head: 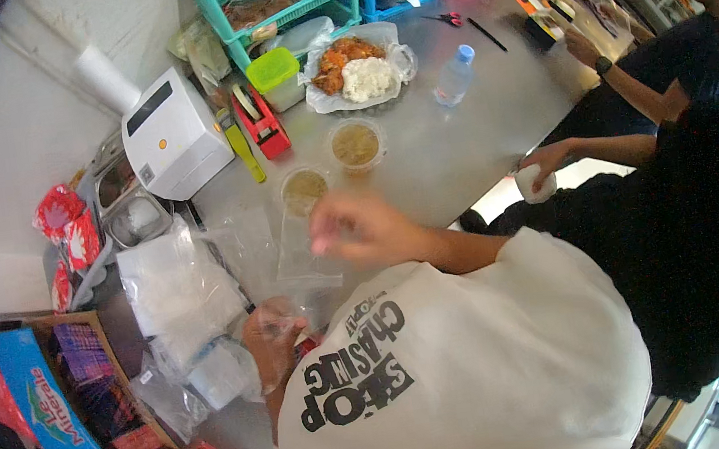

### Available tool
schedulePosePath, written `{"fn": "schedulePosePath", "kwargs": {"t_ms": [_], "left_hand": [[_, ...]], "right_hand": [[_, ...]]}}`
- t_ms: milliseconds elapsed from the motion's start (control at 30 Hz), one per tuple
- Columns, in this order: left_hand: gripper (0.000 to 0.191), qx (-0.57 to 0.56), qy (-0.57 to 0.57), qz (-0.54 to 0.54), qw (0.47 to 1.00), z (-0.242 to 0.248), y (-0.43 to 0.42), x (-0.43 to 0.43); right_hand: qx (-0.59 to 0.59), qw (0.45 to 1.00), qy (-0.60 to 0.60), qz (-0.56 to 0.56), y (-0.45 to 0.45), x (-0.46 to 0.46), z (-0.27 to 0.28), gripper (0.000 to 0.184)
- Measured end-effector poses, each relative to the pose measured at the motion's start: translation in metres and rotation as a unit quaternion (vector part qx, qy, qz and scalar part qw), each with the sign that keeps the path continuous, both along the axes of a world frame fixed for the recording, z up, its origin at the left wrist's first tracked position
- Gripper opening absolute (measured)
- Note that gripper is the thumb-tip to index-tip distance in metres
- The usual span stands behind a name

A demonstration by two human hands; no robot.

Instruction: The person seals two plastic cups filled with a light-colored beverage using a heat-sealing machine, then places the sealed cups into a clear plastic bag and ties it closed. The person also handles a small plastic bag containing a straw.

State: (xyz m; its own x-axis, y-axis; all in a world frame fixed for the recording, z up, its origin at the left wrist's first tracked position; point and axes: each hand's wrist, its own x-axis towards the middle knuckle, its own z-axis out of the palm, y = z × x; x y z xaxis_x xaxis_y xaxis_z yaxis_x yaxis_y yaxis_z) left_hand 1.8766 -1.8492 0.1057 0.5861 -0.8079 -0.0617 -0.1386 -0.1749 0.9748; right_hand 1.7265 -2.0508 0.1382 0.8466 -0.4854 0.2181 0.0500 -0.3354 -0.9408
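My right hand (360, 231), blurred and with its fingers partly curled, hovers over a clear plastic bag (302, 256) on the metal table; whether it holds anything cannot be told. Nearer my body, my left hand (276, 327) has thin clear plastic film (276, 314) in its fingers. Just beyond the right hand stand two round clear tubs with yellowish-brown contents, one (305, 189) partly behind the bag and another (356, 144) farther back. White rice (367, 79) and reddish-brown fried food (338, 64) lie on a wrapper behind them.
Plastic bags (176, 282), a white label printer (174, 136), a red tape dispenser (261, 121) and a sachet box (126, 391) line the left. A green-lidded container (277, 75) and bottle (454, 76) stand farther back. At right, a co-worker's hand (546, 169) holds something white; another person (653, 77) works beyond.
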Motion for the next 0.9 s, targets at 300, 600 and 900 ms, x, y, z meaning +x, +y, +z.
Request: {"fn": "schedulePosePath", "kwargs": {"t_ms": [300, 600, 900], "left_hand": [[0.040, -0.054, 0.120, -0.032, 0.991, 0.003, -0.017, -0.006], [0.020, -0.031, 0.054, -0.060, 0.996, -0.005, -0.005, 0.021], [0.009, -0.010, 0.023, 0.028, 0.999, 0.005, -0.033, -0.004]], "right_hand": [[-0.030, 0.976, 0.047, 0.211, 0.042, 0.031, -0.007, 0.039], [-0.055, 0.995, 0.084, -0.027, 0.062, 0.016, -0.014, 0.017], [-0.036, 0.990, 0.135, 0.035, 0.041, 0.005, -0.018, 0.015]]}}
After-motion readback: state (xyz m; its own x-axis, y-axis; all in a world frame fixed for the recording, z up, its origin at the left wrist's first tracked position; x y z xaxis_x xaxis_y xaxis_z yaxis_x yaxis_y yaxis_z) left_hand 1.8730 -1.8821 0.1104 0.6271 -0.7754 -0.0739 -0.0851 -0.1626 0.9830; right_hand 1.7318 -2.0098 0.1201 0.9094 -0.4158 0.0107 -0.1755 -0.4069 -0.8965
